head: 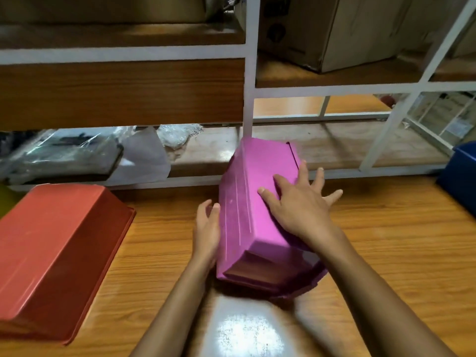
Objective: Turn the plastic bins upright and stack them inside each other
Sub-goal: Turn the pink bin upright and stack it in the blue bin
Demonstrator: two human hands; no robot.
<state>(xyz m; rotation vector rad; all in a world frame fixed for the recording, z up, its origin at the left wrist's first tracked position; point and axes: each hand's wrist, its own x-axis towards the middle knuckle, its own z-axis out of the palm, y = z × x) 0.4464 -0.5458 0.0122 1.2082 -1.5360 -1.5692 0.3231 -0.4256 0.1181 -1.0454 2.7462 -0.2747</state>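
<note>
A pink plastic bin point(247, 202) lies upside down and tilted in the middle of the wooden table point(386, 240), its bottom facing up. My right hand point(298, 202) lies flat on that bottom with fingers spread. My left hand point(207, 228) presses against the bin's left side wall with straight fingers. A red bin point(56, 253) rests upside down on the table at the left, apart from both hands. A blue bin point(461, 176) shows partly at the right edge.
Behind the table stands a white metal shelf frame point(249, 73) with wooden boards. Plastic-wrapped items point(64, 153) lie on its low shelf at left, cardboard boxes point(334, 29) higher up at right. A bright glare spot marks the table's near edge.
</note>
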